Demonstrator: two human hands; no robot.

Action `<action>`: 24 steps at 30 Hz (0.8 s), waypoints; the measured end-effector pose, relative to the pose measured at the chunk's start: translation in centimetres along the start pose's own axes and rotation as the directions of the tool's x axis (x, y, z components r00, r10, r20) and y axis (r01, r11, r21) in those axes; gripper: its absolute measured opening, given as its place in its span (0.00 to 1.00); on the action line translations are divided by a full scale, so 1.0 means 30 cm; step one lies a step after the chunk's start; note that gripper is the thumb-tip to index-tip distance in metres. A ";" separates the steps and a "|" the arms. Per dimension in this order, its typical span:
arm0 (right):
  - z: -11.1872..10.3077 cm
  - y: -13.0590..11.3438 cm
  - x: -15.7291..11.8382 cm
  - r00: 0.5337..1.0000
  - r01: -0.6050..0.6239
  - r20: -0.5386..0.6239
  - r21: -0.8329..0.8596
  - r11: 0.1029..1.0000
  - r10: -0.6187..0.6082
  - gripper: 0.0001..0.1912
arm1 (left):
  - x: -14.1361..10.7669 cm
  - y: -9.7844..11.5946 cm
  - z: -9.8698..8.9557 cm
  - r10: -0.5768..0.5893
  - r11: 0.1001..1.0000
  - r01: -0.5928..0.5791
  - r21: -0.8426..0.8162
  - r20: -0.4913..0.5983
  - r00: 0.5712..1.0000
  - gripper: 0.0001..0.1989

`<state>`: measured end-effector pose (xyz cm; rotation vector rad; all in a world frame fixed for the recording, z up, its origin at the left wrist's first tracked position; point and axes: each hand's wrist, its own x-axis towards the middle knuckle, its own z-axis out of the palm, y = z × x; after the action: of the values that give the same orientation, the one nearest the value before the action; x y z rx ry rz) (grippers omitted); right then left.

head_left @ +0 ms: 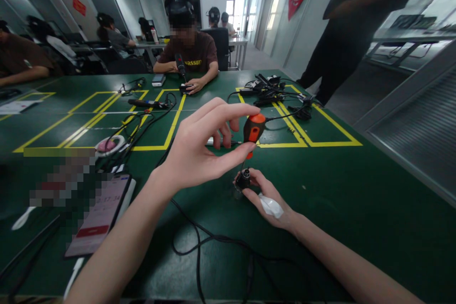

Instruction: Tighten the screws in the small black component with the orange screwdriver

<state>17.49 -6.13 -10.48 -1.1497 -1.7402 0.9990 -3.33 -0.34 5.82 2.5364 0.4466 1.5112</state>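
Between the thumb and index finger of my left hand [204,145] is the black and orange handle of a screwdriver [254,129], held upright. Its shaft points down to a small black round part [244,179]. My right hand [265,194] pinches that part just above the green table [338,209]; a white patch sticks to the back of this hand. Whether the screwdriver's tip touches the part is too small to tell.
A phone [101,213] lies at the left beside a tape roll [109,145]. Black cables [213,237] run along the near table. A cable heap [269,89] lies at the back right. Across the table a person [188,52] works; another [342,33] stands at the right.
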 end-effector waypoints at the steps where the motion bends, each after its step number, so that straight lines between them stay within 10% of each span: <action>1: 0.000 -0.001 0.000 1.000 0.004 -0.003 -0.002 1.000 -0.004 0.17 | -0.001 -0.004 0.002 0.003 1.000 -0.003 -0.007 -0.012 1.000 0.18; 24: -0.007 -0.017 0.001 1.000 0.031 0.003 -0.002 1.000 -0.031 0.17 | -0.011 -0.003 0.017 0.032 0.997 -0.037 -0.068 -0.069 0.997 0.19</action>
<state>17.51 -6.21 -9.95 -1.1197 -1.7566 0.9806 -3.05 -0.35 5.28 2.4590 0.3550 1.6006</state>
